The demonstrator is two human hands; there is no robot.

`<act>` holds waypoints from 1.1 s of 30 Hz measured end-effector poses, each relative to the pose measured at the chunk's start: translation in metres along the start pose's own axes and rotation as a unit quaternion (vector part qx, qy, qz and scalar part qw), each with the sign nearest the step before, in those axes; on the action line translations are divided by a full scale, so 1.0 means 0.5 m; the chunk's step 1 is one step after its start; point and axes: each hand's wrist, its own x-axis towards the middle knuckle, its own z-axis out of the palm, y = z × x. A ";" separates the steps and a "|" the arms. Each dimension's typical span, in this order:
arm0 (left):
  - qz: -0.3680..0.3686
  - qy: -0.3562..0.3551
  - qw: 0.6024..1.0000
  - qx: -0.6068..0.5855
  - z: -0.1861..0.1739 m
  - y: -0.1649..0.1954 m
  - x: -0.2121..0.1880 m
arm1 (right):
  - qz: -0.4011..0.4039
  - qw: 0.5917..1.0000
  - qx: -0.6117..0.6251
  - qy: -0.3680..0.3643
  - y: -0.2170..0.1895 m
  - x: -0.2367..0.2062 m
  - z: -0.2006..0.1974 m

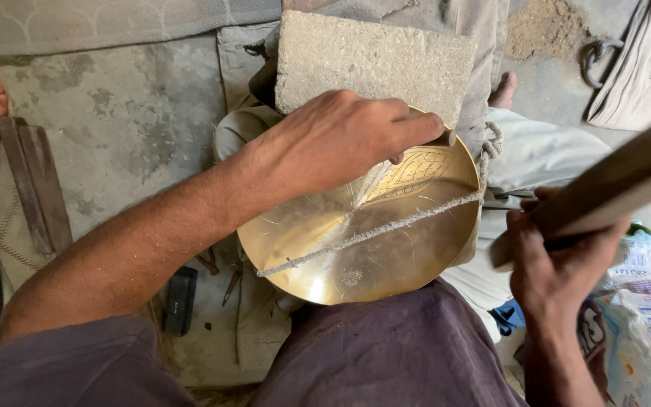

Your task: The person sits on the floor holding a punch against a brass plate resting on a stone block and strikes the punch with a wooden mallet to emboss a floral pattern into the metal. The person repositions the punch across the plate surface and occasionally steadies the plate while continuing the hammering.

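One brass plate (pixel 363 241), one stone block (pixel 371 60), one cord (pixel 386 228), two hands (pixel 340 139) (pixel 555 264).

**Printed wrappers at the lower right**

A heap of crumpled plastic packages (pixel 646 301) lies at the lower right edge, just beside the right hand (pixel 555 264). They are soft, creased bags, mostly white and pale blue, with patches of pink, yellow, orange and green print. A darker brown wrapper (pixel 591 332) shows beneath them, close to the wrist. All are partly cut off by the frame edge.

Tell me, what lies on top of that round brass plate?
A frayed cord crosses the brass plate; the left hand covers its upper edge, hiding the metal beneath.
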 end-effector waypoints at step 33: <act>-0.189 0.362 0.910 -0.075 0.123 0.012 -0.097 | -0.345 0.833 -0.398 -0.169 -0.240 0.218 0.040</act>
